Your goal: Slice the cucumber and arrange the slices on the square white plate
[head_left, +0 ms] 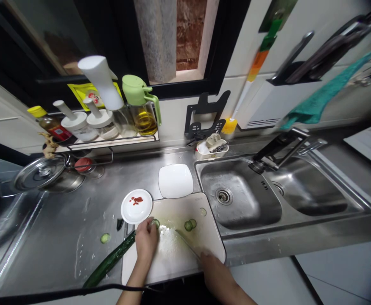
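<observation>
A long dark green cucumber point(112, 260) lies slanted across the left edge of the cutting board point(166, 264), its lower end over the steel counter. My left hand point(146, 240) is closed around its upper end, and a pale cut face point(155, 223) shows by the fingertips. In my right hand point(213, 269), at the board's lower right, is a knife point(188, 243), its thin blade slanting up and left over the wet board, apart from the cucumber. Cucumber slices point(190, 225) overlap right of the blade tip, with another slice point(203, 212) near the board's upper right.
Touching the board's top are a small plate point(128, 214) with red chopped bits and a square white plate point(175, 182). A loose slice point(105, 238) and a dark cucumber end point(119, 223) lie left. The sink point(242, 199) is right; a lidded pot point(45, 173) stands far left.
</observation>
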